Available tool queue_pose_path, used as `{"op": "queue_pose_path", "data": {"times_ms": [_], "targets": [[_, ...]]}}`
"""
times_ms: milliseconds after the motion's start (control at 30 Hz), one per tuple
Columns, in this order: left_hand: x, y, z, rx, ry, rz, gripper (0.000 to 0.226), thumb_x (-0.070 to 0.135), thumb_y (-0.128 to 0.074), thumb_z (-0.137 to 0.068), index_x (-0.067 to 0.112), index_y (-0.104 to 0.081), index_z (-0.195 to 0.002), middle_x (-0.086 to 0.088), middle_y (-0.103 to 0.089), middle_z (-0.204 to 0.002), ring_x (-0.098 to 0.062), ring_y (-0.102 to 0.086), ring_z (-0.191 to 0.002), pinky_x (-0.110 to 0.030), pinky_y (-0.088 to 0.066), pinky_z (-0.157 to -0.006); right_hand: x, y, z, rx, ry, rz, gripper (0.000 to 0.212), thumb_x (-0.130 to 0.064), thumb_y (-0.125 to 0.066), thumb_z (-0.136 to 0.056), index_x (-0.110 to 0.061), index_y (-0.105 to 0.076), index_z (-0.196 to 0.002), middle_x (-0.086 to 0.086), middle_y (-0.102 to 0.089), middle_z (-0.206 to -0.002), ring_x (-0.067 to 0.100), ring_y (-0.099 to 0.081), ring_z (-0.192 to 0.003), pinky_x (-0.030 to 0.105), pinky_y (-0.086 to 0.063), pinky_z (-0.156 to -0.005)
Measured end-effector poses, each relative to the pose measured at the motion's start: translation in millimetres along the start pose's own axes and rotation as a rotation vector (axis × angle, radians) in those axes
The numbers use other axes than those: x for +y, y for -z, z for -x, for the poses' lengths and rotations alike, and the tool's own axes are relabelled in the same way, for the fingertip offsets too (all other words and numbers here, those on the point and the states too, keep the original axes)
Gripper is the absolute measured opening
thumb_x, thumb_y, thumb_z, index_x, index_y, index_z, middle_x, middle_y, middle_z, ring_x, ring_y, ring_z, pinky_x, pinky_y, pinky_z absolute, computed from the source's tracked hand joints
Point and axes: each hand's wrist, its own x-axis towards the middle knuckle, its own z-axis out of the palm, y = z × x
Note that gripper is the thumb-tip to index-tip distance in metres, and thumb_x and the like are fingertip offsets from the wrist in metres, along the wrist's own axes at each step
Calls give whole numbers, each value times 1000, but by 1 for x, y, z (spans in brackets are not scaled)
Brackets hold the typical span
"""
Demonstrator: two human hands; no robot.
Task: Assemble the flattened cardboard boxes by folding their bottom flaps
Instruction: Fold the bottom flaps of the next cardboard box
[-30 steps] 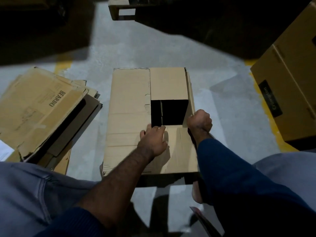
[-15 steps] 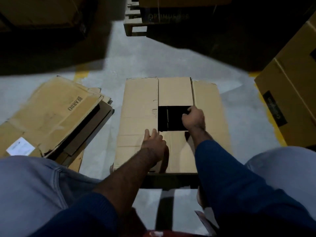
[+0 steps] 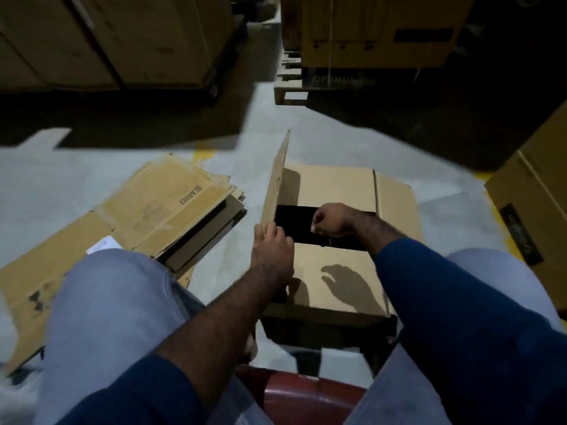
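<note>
1. The left hand (image 3: 271, 246) grasps the near lower corner of the left flap (image 3: 276, 185), with its fingers wrapped over the edge. The flap stands almost upright at 9 o'clock of the opening. I judge it is held this way so it can be swung down over the shorter flaps.
2. The right hand (image 3: 333, 220) hangs over the dark opening with its fingers curled in. I cannot tell whether it pinches a cardboard edge or is merely clenched.
3. The box (image 3: 325, 311) sits bottom-up on the floor (image 3: 61, 185) between the knees, directly beneath both hands.
4. The near flap (image 3: 334, 271), at 6 o'clock of the opening, and the far flap (image 3: 328, 185), at 12, lie folded flat. They probably went down first to support the long flaps.
5. The right flap (image 3: 397, 204), at 3 o'clock, splays outward and is not yet folded, so the bottom looks about half closed.
6. A stack of flattened boxes (image 3: 171, 210) lies at 9 o'clock of the box, just beside the left knee and likely within easy reach.
7. A large carton (image 3: 534, 210) stands at 3 o'clock, and a red stool (image 3: 300, 391) shows at 6.
</note>
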Motion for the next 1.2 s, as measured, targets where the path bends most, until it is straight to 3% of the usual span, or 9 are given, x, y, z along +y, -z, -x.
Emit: {"op": "queue_pose_path", "data": {"times_ms": [133,200,267,400,533,733,833,1033,1200], "targets": [[-22,-11,13,-96,138,-23,62,50,-65,-84,16,-53,-134,-21,-42,-151,-46,-15,-148,-60,-13,-115,-34,-35,22,-262,47,299,35,-30,-63,-101,-9,-68,-128,8,-68,-129,28,-63,-118,37,-51,-96],[-29,-21,13,-160,200,-27,65,49,-62,-87,12,-50,-139,-26,-34,-157,-52,-1,-150,-62,-7,-118,-46,-55,21,-428,51,325,40,-31,-64,-101,-8,-63,-134,11,-66,-132,29,-63,-118,38,-53,-97],[-37,-36,8,-258,259,7,65,47,-57,-92,10,-46,-144,-26,-32,-158,-52,-2,-151,-60,-6,-120,-54,-65,19,-515,57,290,44,-33,-65,-100,-8,-62,-136,14,-64,-133,30,-64,-115,36,-53,-93],[-50,-67,1,-372,392,287,52,39,-57,-93,12,-49,-136,-15,-49,-137,-35,-46,-128,-45,-39,-106,-53,-49,12,-431,135,278,40,-36,-62,-101,-13,-64,-134,6,-63,-136,28,-59,-122,34,-49,-99],[-42,-86,-7,-425,427,549,41,26,-56,-94,10,-46,-130,-15,-44,-134,-35,-46,-125,-46,-42,-102,-25,-31,-7,-261,112,265,40,-38,-60,-102,-11,-68,-131,5,-62,-138,25,-58,-124,35,-47,-103],[-42,-115,-33,-433,506,742,42,25,-58,-95,7,-45,-131,-18,-45,-135,-38,-52,-121,-39,-47,-88,-12,-40,-27,-263,69,205,39,-38,-60,-102,-11,-70,-127,4,-62,-137,24,-57,-125,34,-47,-103],[-48,-126,-46,-431,448,740,39,27,-59,-98,4,-47,-128,-20,-52,-132,-38,-57,-117,-37,-48,-85,-15,-67,-30,-242,87,96,37,-40,-60,-102,-16,-69,-128,2,-62,-136,22,-58,-123,32,-47,-102],[-55,-139,-73,-369,401,646,43,40,-48,-105,5,-55,-130,-19,-57,-132,-37,-57,-121,-40,-48,-95,-11,-126,-39,-384,6,236,43,-37,-62,-99,-17,-60,-137,8,-60,-140,27,-57,-125,36,-48,-102],[-58,-145,-91,-459,318,550,31,17,-66,-90,4,-64,-118,-15,-64,-121,-36,-65,-111,-37,-53,-83,-8,-134,-52,-399,-48,170,39,-38,-64,-98,-16,-65,-130,7,-63,-134,27,-59,-120,37,-50,-101]]}}
